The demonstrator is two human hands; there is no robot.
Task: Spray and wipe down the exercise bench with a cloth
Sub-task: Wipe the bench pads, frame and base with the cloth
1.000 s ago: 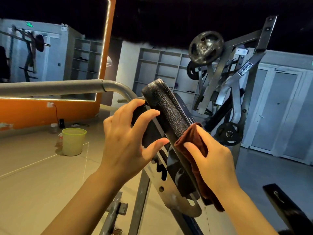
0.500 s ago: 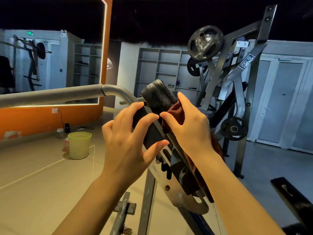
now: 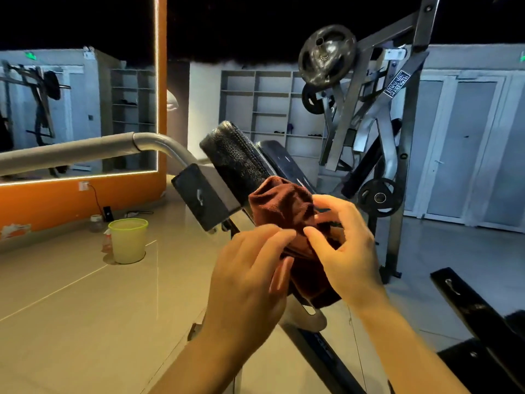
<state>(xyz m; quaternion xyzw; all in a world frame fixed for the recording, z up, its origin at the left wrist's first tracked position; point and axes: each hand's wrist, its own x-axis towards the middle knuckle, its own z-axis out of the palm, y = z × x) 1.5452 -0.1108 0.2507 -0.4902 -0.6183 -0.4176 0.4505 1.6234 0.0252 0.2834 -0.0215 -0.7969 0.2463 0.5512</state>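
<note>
Head view: both hands, left (image 3: pixel 250 277) and right (image 3: pixel 345 251), are pinching the bunched cloth (image 3: pixel 284 206) beside the pad (image 3: pixel 235 157), seemingly refolding it before wiping resumes.

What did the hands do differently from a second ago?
The left hand let go of the black bench pad and came down to the brown cloth. The right hand stopped wiping the pad and pulled the cloth off it; both hands now hold the cloth bunched below the pad. The yellow bucket stayed put.
</note>
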